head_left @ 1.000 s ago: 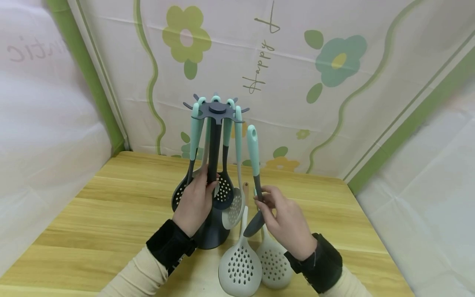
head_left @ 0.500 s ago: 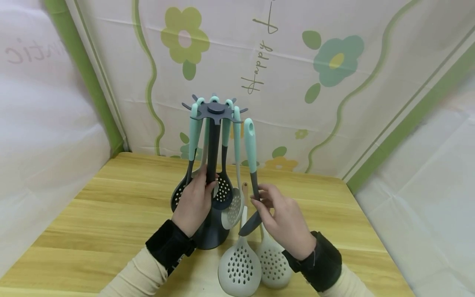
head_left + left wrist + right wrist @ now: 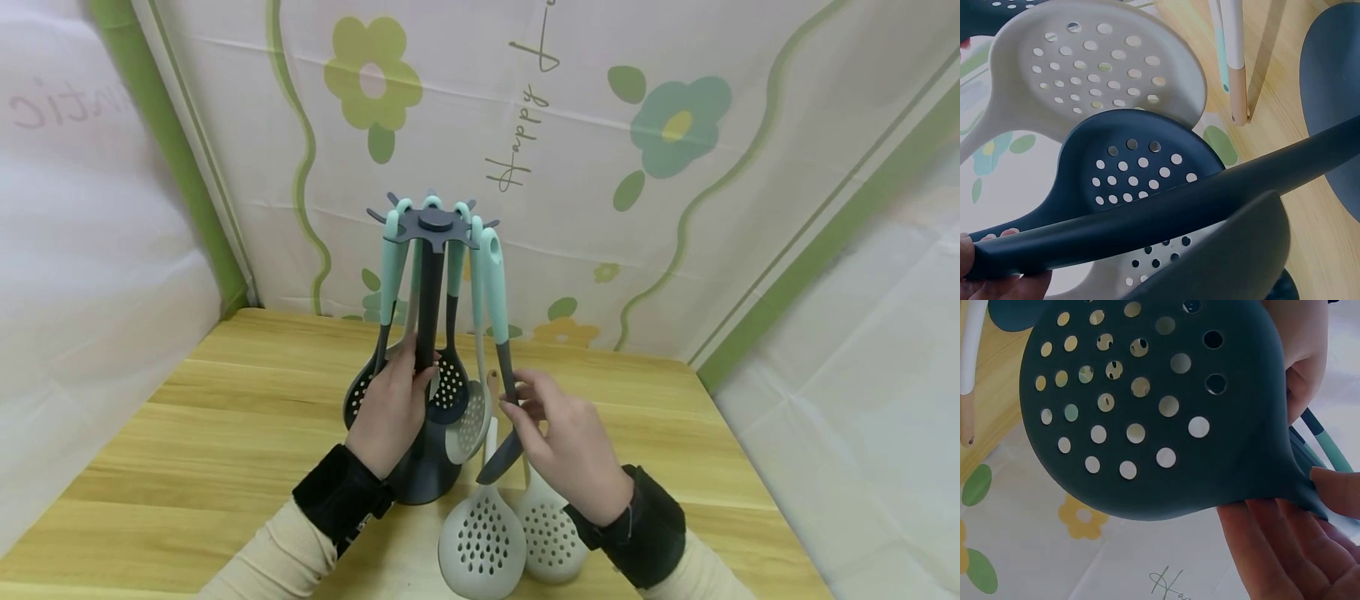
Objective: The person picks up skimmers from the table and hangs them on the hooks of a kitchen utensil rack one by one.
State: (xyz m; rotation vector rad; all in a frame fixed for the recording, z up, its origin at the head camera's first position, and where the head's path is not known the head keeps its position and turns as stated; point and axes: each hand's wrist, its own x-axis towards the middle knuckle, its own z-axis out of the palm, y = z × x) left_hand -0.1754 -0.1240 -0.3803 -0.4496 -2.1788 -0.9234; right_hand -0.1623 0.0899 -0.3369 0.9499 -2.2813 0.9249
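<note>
My left hand (image 3: 390,408) grips the dark post (image 3: 1147,219) of a utensil stand (image 3: 423,482). Several utensils with mint handles hang from its hooked top (image 3: 435,221), among them a dark skimmer (image 3: 450,392) and a pale skimmer (image 3: 468,425). In my right hand (image 3: 573,442) a dark skimmer (image 3: 1241,437) is pinched by its neck, thumb on one side and fingers on the other. Its mint handle (image 3: 495,287) stands upright, slightly tilted, with the holed end right beside the stand's top. The perforated head points down and toward the stand.
Two pale perforated skimmers lie on the wooden table (image 3: 247,392): one in front of the stand (image 3: 482,546), another to its right (image 3: 553,537). A wooden-tipped handle (image 3: 1238,94) shows behind them. A flower-printed cloth (image 3: 480,108) hangs behind the table.
My right hand has moved the skimmer left, bringing the top of its handle closer to the stand's hooks and slightly higher. My left hand keeps its grip on the post.
</note>
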